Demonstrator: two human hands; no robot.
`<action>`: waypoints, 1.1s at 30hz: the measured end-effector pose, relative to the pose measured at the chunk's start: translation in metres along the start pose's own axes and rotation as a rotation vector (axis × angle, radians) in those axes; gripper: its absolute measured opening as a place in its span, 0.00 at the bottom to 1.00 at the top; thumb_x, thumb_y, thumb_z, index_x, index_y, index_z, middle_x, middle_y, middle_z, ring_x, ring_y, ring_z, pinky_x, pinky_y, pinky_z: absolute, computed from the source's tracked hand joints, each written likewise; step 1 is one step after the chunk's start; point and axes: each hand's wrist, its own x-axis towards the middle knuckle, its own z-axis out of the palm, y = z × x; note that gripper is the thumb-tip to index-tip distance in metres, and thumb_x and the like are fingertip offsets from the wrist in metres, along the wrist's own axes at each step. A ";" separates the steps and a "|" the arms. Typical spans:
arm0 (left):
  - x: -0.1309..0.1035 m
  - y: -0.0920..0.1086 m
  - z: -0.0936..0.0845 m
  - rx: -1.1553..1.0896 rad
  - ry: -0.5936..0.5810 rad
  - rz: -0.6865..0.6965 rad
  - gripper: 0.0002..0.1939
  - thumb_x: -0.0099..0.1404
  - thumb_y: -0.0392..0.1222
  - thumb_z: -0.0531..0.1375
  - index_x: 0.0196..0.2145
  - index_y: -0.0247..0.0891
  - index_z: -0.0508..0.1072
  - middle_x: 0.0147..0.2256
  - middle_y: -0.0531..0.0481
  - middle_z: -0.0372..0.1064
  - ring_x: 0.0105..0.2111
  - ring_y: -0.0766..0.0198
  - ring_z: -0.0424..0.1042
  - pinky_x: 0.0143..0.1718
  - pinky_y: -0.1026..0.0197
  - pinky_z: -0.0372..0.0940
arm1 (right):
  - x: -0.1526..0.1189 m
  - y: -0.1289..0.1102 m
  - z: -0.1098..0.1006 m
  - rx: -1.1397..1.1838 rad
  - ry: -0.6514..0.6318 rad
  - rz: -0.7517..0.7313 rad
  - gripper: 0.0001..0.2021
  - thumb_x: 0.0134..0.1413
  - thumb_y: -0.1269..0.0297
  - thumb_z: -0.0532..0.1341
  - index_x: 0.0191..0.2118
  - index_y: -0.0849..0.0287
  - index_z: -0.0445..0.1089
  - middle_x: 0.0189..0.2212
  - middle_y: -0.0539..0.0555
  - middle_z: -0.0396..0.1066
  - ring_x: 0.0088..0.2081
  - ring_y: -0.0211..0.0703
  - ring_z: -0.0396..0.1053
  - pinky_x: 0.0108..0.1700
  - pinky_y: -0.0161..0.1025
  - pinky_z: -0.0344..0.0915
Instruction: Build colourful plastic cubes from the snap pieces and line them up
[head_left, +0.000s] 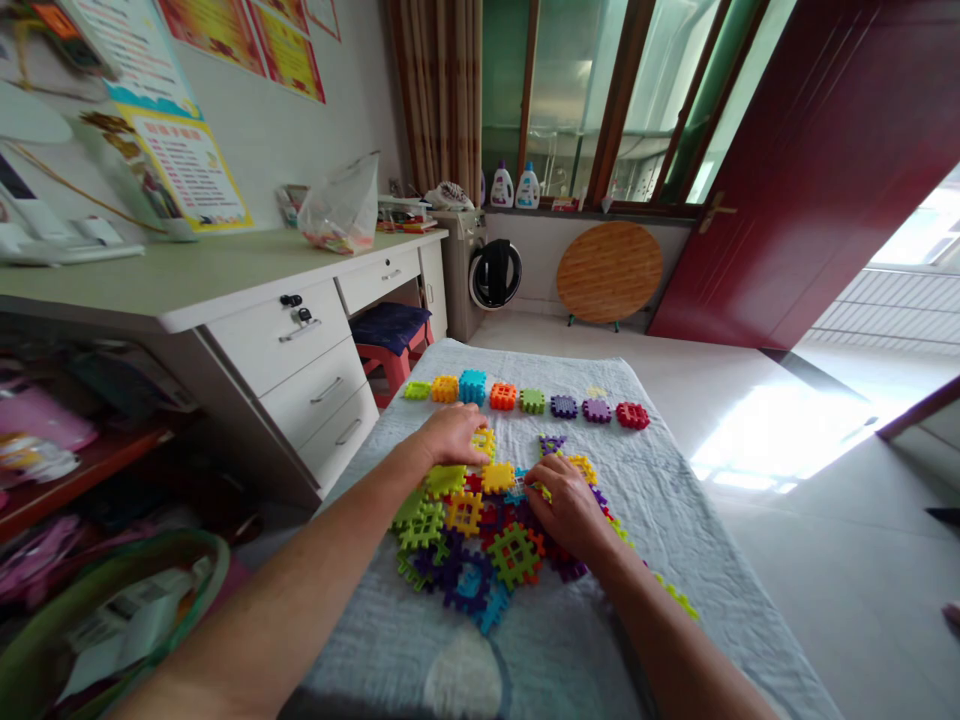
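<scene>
Colourful notched plastic pieces lie heaped on a cloth-covered table [720, 560]. My left hand [454, 436] is at the heap's far left edge, its fingers closed on a yellow piece [486, 442]. On the right side of the heap, my right hand [564, 498] has its fingers bent around a small yellow-green piece [543, 491]. Between the hands lies a flat yellow piece [498, 477]. A green lattice piece [516, 555] is on the near side. Beyond the hands runs a row of stacked blocks, including a blue one [472, 386] and a red one [632, 415].
A desk [225, 270] with drawers stands on the left, a plastic bag [343, 210] on top. A stool [391, 330] is beside it. Farther back are a washing machine [461, 270] and a round wooden board [609, 272]. A basket [217, 570] is at lower left.
</scene>
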 end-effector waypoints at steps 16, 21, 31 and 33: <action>-0.008 0.032 0.007 -0.169 -0.109 0.107 0.24 0.47 0.62 0.62 0.34 0.40 0.75 0.36 0.46 0.69 0.39 0.55 0.66 0.42 0.59 0.60 | 0.000 0.000 -0.003 0.000 0.018 0.023 0.04 0.55 0.70 0.57 0.32 0.57 0.69 0.32 0.53 0.66 0.37 0.42 0.63 0.42 0.40 0.59; -0.006 0.030 0.002 -0.209 -0.204 0.124 0.26 0.47 0.59 0.64 0.39 0.40 0.75 0.37 0.48 0.69 0.40 0.56 0.66 0.40 0.61 0.60 | 0.000 0.000 -0.002 -0.003 0.016 0.027 0.04 0.55 0.70 0.57 0.33 0.58 0.69 0.32 0.53 0.66 0.37 0.42 0.63 0.42 0.41 0.58; 0.002 0.039 0.009 -0.142 -0.119 0.131 0.22 0.46 0.57 0.63 0.35 0.39 0.75 0.35 0.46 0.70 0.37 0.55 0.68 0.38 0.60 0.62 | -0.001 0.001 -0.002 0.002 0.020 0.011 0.05 0.57 0.69 0.56 0.33 0.57 0.69 0.32 0.53 0.66 0.36 0.42 0.63 0.41 0.41 0.59; 0.000 0.041 0.010 -0.139 -0.072 0.138 0.22 0.45 0.56 0.64 0.34 0.39 0.75 0.34 0.46 0.70 0.36 0.55 0.67 0.39 0.59 0.62 | -0.001 0.001 -0.003 0.004 0.015 0.014 0.05 0.57 0.69 0.56 0.33 0.57 0.69 0.32 0.53 0.66 0.36 0.42 0.63 0.41 0.41 0.59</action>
